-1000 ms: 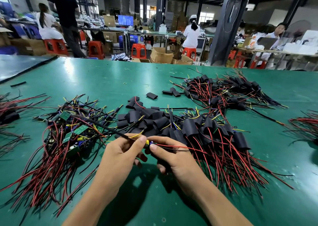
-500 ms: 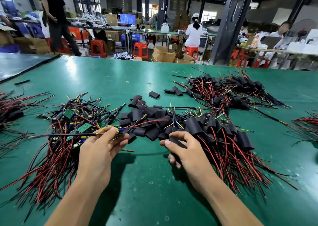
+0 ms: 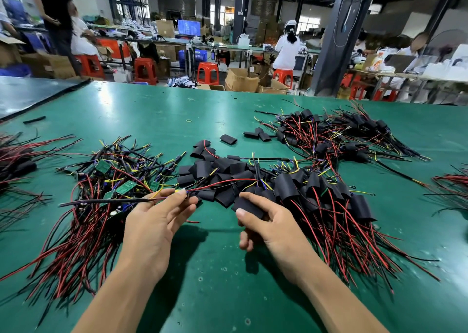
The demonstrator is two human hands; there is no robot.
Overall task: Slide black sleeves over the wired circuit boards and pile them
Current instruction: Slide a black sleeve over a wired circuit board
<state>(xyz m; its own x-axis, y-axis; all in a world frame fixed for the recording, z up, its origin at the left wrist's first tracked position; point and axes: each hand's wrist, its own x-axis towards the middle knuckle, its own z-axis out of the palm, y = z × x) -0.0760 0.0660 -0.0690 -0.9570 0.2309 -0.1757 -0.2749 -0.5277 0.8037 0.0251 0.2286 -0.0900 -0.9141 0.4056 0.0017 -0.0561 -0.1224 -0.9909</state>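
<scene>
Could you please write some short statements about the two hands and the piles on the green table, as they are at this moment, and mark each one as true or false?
1. The left hand pinches a wire bundle. True.
2. The right hand holds a green circuit board. False: it holds a black sleeve.
3. The black sleeve is already over the wire bundle. False: they are apart, one in each hand.
4. Loose sleeves lie on the table beyond the hands. True.
5. The unsleeved boards lie at the person's right. False: the bare boards lie at the left.
</scene>
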